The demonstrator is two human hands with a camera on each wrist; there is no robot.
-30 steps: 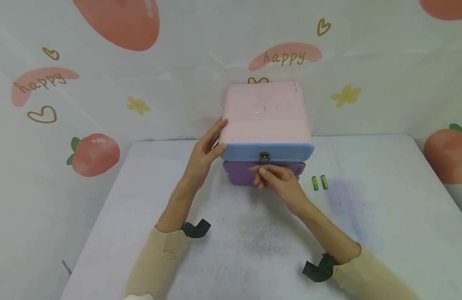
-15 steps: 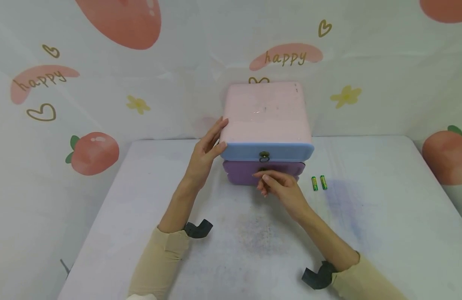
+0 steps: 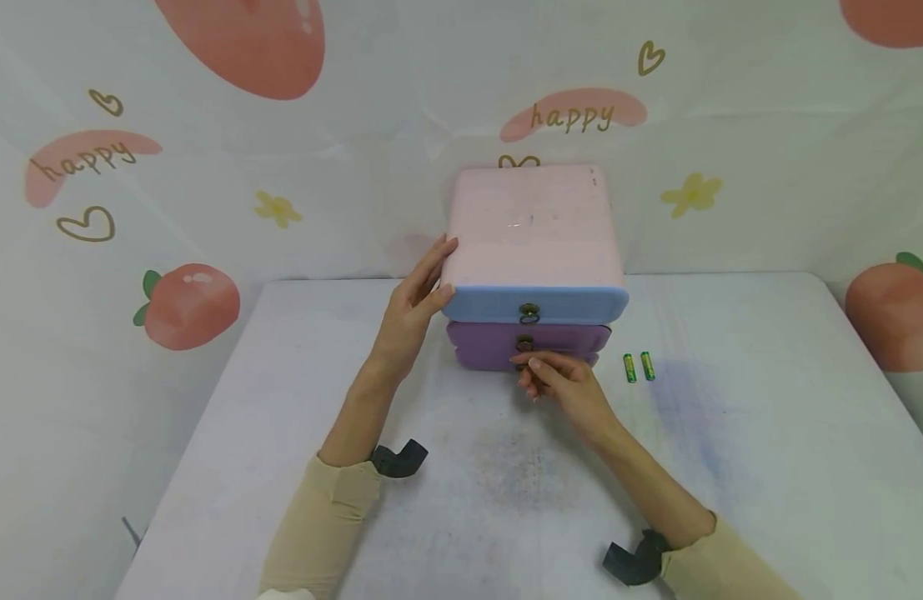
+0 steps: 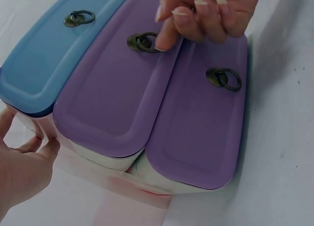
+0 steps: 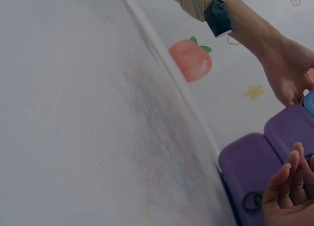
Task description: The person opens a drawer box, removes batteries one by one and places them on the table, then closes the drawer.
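A small chest of drawers with a pink top (image 3: pixel 532 225) stands by the wall. Its front has a blue drawer (image 3: pixel 491 305) above two purple drawers (image 4: pixel 113 88), (image 4: pixel 196 127), each with a brass-coloured ring pull. My left hand (image 3: pixel 407 321) rests against the chest's left side, fingers extended and thumb near the blue drawer's front corner. My right hand (image 3: pixel 566 387) is in front of the purple drawers with loosely bent fingers. In the left wrist view one fingertip overlaps the middle drawer's ring pull (image 4: pixel 142 42); no firm hold shows. The lower ring pull (image 4: pixel 224 79) stands uncovered there.
Two green batteries (image 3: pixel 629 367), (image 3: pixel 648 366) lie on the white table (image 3: pixel 769 400), to the right of the chest. Behind stands a pale wall covering (image 3: pixel 371 183) with printed fruit, hearts and lettering. Each wrist wears a dark strap piece (image 3: pixel 401 459), (image 3: pixel 636 560).
My right hand has moved down from just below the blue drawer's ring to the purple fronts, uncovering the middle drawer's pull. The left hand stays on the chest's side.
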